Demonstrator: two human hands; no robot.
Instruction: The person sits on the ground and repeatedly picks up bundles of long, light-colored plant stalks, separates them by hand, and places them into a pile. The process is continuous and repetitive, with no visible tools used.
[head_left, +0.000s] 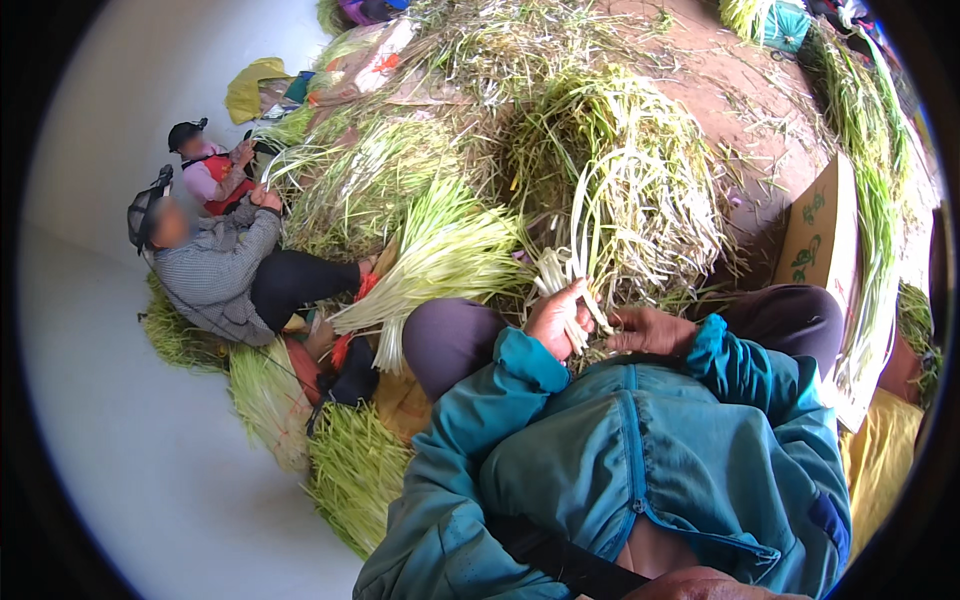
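Several pale leafy stalks (553, 274) are gripped in my left hand (559, 319), their white lower ends sticking out below the fingers and long green-white leaves arching up and to the right. Close beside it, my right hand (651, 331) has its fingertips at the lower end of one stalk; whether they pinch it is not clear. Just beyond my hands stands a large heap of green and dried leaves (615, 172). A fanned bundle of light green leafy stalks (450, 255) lies to the left, by my left knee.
At the left, a co-worker in a checked jacket (217, 270) sits close by, and another person in a red vest (217, 176) sits beyond, both handling stalks. A cardboard box (817, 232) stands by my right knee, with long stalks (874, 300) along it. Leaf litter covers the floor ahead.
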